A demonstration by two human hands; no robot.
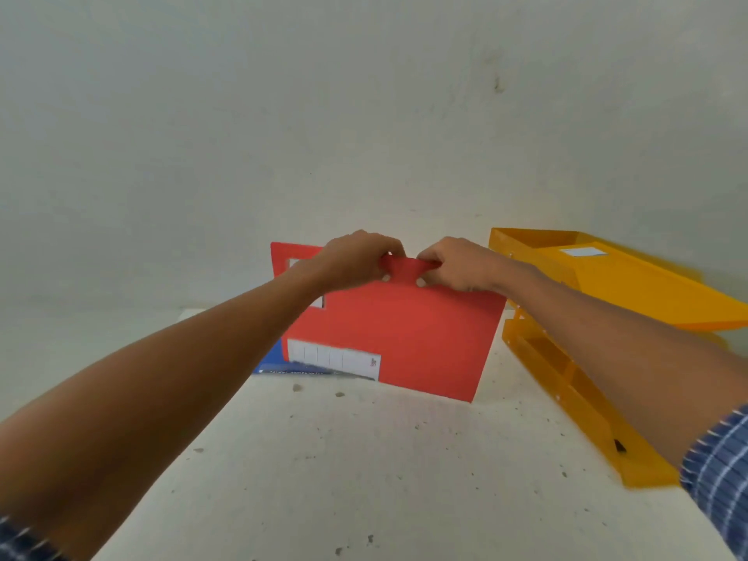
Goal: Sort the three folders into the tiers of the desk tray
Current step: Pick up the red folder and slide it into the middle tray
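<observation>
A red folder (409,334) with a white label strip stands tilted up off the white table, raised at its top edge. My left hand (356,257) and my right hand (461,265) both grip that top edge, close together at the middle. Under and behind the red folder a blue folder (271,360) lies flat, only its left corner showing. The yellow tiered desk tray (599,382) stands at the right. A yellow folder (607,273) with a white label lies in its top tier.
The white table (344,459) is speckled with small dark marks and ends at a pale wall behind the folders. The tray's lower tiers open toward the left, right beside my right forearm.
</observation>
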